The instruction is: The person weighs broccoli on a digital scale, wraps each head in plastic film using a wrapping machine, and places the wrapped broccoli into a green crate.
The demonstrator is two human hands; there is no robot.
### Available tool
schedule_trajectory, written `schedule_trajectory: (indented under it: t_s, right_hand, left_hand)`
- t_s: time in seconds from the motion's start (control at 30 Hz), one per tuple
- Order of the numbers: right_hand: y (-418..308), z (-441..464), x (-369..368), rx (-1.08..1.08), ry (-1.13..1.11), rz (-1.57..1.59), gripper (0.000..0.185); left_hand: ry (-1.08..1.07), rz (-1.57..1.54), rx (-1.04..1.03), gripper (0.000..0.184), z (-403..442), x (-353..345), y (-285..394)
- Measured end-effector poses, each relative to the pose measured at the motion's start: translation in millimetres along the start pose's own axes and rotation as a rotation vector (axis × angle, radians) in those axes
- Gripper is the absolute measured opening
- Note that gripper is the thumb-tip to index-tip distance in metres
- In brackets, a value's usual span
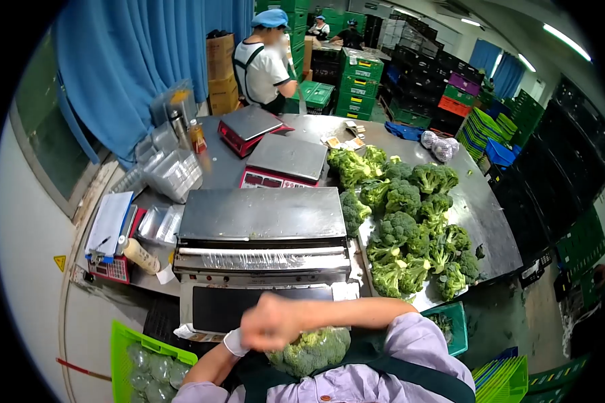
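My right forearm reaches across from the right, and my right hand (269, 322) is blurred, so its fingers do not read clearly. My left forearm comes up from the lower left with a white band (236, 342) at the wrist. My left hand is mostly hidden behind the right one. Close against my apron, just below my hands, is a broccoli head (319, 352) with a shiny, film-like surface. Which hand touches it, I cannot tell. Beyond my hands stands a film-wrapping machine (262, 215) with a roll of clear film (269, 259) and a dark plate (228, 307).
Many broccoli heads (403, 228) are piled right of the machine. Scales (286, 158) stand behind it. A green crate (124, 349) with wrapped items is at lower left, a teal bin (458, 329) at right. Stacked crates (359, 84) and a co-worker (262, 67) are farther back.
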State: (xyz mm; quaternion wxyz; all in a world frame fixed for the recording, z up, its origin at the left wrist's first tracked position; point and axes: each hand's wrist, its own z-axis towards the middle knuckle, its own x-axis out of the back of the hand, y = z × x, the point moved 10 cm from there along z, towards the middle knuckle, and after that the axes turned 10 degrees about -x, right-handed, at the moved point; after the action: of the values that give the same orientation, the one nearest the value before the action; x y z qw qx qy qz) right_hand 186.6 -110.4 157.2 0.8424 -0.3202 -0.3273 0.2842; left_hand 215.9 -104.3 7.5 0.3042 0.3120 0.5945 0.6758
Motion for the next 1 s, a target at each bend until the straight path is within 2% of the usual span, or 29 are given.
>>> schedule_trajectory:
  t_s: [0.07, 0.1, 0.2, 0.27, 0.33, 0.37, 0.43, 0.47, 0.53, 0.6, 0.63, 0.67, 0.7, 0.73, 0.77, 0.8, 0.83, 0.87, 0.93, 1.0]
  right_hand:
    - [-7.9, -7.4, -36.3, 0.062, -0.223, -0.075, 0.028]
    - [-9.3, -9.6, -39.1, 0.06, -0.226, -0.085, 0.028]
    - [3.9, -15.2, -55.9, -0.159, -0.373, -0.007, 0.038]
    - [2.4, -17.7, -56.2, -0.123, -0.414, -0.008, 0.036]
    - [16.8, -33.4, -57.5, -0.184, -0.403, 0.166, 0.038]
    - [29.2, -49.5, -66.0, -0.278, -0.55, 0.321, 0.043]
    - [56.4, -83.2, -61.1, -0.562, -0.569, 0.704, 0.045]
    - [77.0, -100.3, -49.0, -0.69, -0.424, 0.772, 0.043]
    - [97.1, -125.4, -12.0, -0.757, -0.003, 0.972, 0.042]
    - [130.8, -177.6, -5.4, -0.851, 0.382, 1.158, 0.052]
    - [141.6, -194.1, -3.5, -0.811, 0.549, 1.259, 0.055]
    - [142.0, -195.9, 1.3, -0.807, 0.661, 1.21, 0.057]
    - [135.7, -183.8, 6.9, -0.711, 0.723, 1.128, 0.059]
    - [148.0, -193.5, 7.5, -0.573, 0.88, 1.285, 0.061]
    - [156.7, -185.0, 2.6, -0.705, 0.829, 1.132, 0.064]
    - [149.2, -150.8, -7.4, -0.749, 0.745, 1.031, 0.067]
    - [146.6, -124.6, -20.2, -0.753, 0.727, 1.11, 0.069]
    - [151.9, -99.1, -29.3, -0.662, 0.595, 1.055, 0.069]
    - [150.7, -58.2, -50.5, -0.546, 0.337, 0.967, 0.068]
    - [139.8, -21.2, -80.4, -0.531, 0.2, 0.925, 0.067]
  left_hand:
    - [0.032, -0.218, 0.04, 0.04, -4.5, -3.8, -11.1]
    - [0.061, -0.328, 0.065, 0.04, -8.1, -6.0, -18.1]
    - [0.198, -0.626, 0.12, 0.04, -19.8, -11.7, -46.4]
    - [0.32, -0.769, 0.131, 0.041, -29.0, -8.3, -62.4]
    - [0.446, -0.871, 0.13, 0.041, -39.4, -0.2, -77.4]
    - [0.508, -0.896, 0.124, 0.041, -45.6, 5.8, -83.3]
    - [0.666, -0.877, 0.161, 0.04, -73.3, 16.7, -84.5]
    - [0.761, -0.858, 0.19, 0.039, -91.8, 20.2, -80.4]
    - [0.806, -0.823, 0.217, 0.038, -117.2, 23.7, -88.0]
    - [0.769, -0.666, 0.223, 0.044, -123.0, 21.0, -64.3]
    - [0.692, -0.655, 0.224, 0.047, -120.5, 13.6, -56.9]
    - [0.632, -0.649, 0.216, 0.051, -116.3, 8.3, -53.6]
    - [0.593, -0.633, 0.265, 0.052, -111.7, -0.9, -54.7]
    - [0.543, -0.644, 0.186, 0.061, -104.6, -10.1, -61.4]
    - [0.44, -0.36, 0.0, 0.07, -89.9, -11.4, -82.4]
    - [0.455, -0.399, 0.038, 0.077, -96.5, -10.0, -55.0]
    - [0.554, -0.548, -0.16, 0.077, -96.9, -5.5, -43.8]
    - [0.658, -0.738, -0.22, 0.093, -103.5, 2.7, -39.1]
    - [0.809, -0.727, -0.267, 0.085, -135.6, 28.0, -28.8]
    - [0.941, -0.794, -0.361, 0.074, -166.8, 40.0, -19.1]
